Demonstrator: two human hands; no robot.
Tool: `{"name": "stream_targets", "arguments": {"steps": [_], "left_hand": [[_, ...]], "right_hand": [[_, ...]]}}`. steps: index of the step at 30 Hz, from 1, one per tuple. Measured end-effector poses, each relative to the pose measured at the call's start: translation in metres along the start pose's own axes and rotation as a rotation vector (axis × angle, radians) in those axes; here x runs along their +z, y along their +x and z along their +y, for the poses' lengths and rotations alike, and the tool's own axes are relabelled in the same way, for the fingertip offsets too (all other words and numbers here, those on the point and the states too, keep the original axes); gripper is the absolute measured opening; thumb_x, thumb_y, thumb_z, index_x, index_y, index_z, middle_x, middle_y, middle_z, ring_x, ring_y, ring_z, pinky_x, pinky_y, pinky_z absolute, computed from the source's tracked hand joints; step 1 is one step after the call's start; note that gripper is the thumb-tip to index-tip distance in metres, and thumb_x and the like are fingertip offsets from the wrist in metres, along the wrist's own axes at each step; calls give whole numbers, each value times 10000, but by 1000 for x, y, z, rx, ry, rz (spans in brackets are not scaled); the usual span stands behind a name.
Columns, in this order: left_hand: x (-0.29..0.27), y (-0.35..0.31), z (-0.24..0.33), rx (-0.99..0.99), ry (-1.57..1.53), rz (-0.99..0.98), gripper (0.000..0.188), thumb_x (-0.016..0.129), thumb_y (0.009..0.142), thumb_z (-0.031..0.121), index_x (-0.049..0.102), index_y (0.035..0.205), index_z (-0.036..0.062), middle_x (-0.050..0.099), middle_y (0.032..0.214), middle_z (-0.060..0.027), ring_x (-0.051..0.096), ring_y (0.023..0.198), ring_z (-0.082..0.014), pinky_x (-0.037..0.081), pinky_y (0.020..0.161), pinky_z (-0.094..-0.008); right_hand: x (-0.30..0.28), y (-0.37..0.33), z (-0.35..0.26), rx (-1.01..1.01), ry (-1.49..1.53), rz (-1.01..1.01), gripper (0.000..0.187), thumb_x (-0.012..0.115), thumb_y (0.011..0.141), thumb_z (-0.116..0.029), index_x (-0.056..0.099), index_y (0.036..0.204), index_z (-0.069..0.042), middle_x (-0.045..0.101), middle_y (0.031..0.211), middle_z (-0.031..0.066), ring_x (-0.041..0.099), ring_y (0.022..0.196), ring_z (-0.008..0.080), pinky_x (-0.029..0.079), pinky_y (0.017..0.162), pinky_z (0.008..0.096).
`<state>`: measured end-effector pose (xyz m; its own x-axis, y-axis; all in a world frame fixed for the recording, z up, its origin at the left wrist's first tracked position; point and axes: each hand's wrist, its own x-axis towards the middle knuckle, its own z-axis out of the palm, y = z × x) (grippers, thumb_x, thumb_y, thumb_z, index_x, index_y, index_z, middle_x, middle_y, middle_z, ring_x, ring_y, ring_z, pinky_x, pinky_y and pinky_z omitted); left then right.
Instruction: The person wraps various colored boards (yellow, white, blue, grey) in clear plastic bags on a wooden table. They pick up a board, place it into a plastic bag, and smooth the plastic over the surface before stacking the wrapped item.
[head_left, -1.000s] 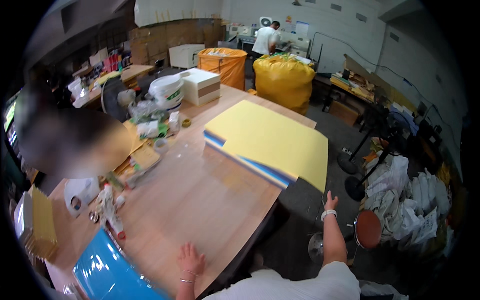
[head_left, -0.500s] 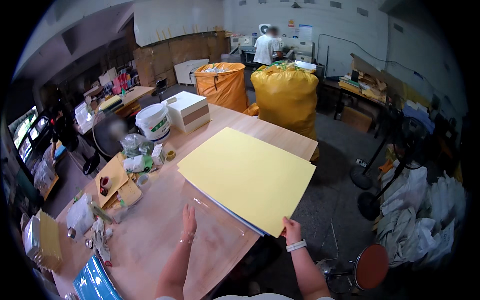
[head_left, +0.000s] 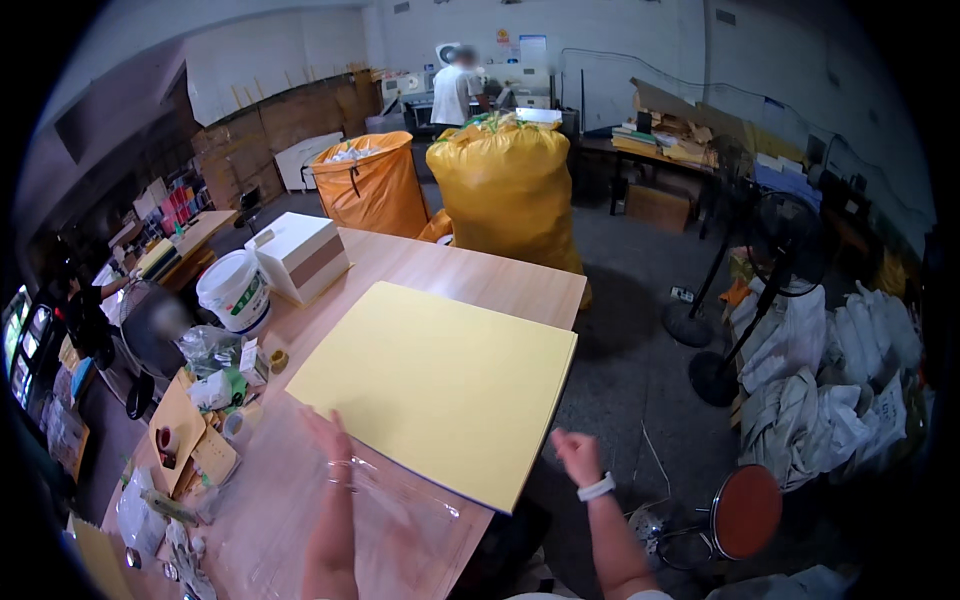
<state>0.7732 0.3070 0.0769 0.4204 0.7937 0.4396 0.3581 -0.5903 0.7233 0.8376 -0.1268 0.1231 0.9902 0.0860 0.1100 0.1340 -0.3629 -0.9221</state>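
Observation:
A stack of large pale yellow sheets (head_left: 440,385) lies on the wooden table, its edges nearly lined up and its near corner by the table's front edge. My left hand (head_left: 328,437) is at the stack's near left edge, fingers stretched out and holding nothing; whether it touches the sheets I cannot tell. Just off the stack's right edge, my right hand (head_left: 580,460) hangs apart from it, fingers curled in with nothing seen in them. Under my left forearm a clear plastic sheet (head_left: 410,500) covers part of the tabletop.
On the table's left stand a white bucket (head_left: 235,290), a white box (head_left: 298,257), tape rolls, bags and brown envelopes (head_left: 180,420). Beyond it are an orange sack (head_left: 370,185) and a full yellow sack (head_left: 505,190). Stand fans (head_left: 715,378) and a round stool (head_left: 748,510) are at right.
My right hand has let go of the yellow sheet's near corner and moved off it. The top sheet now sits squarer on the stack. My left hand has come to its edge. The view has swung right.

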Motion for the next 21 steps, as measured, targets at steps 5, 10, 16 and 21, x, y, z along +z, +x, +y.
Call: {"name": "stream_targets", "arguments": {"steps": [5, 10, 16, 21], "left_hand": [[8, 143, -151, -231, -764, 254, 447, 398, 881, 310, 383, 1177, -25, 375, 1225, -116, 349, 1124, -218, 276, 951, -334], [24, 173, -151, -472, -1119, 162, 413, 382, 886, 366, 525, 1023, 3, 556, 979, -84, 530, 872, -182, 427, 794, -305], [23, 168, -153, -480, -1102, 99, 411, 386, 878, 390, 553, 886, 14, 587, 855, -83, 552, 765, -182, 457, 689, -287], [35, 159, -136, -415, -1065, -7, 437, 358, 882, 399, 562, 856, 14, 597, 827, -89, 561, 720, -191, 468, 665, -305]], "right_hand": [[-4, 155, 68, -191, 423, 341, 227, 464, 884, -217, 572, 934, -24, 576, 874, 47, 539, 754, 109, 441, 672, 232], [13, 238, 66, -328, 454, 233, 391, 358, 911, -327, 582, 972, -12, 569, 1018, 80, 527, 924, 150, 417, 771, 266], [40, 236, 67, -119, 585, 224, 442, 387, 898, -340, 608, 760, 17, 614, 742, 78, 565, 679, 129, 445, 648, 258], [36, 241, 71, -146, 596, 314, 385, 432, 889, -284, 598, 716, 16, 611, 701, 64, 551, 647, 114, 440, 622, 253]]}}
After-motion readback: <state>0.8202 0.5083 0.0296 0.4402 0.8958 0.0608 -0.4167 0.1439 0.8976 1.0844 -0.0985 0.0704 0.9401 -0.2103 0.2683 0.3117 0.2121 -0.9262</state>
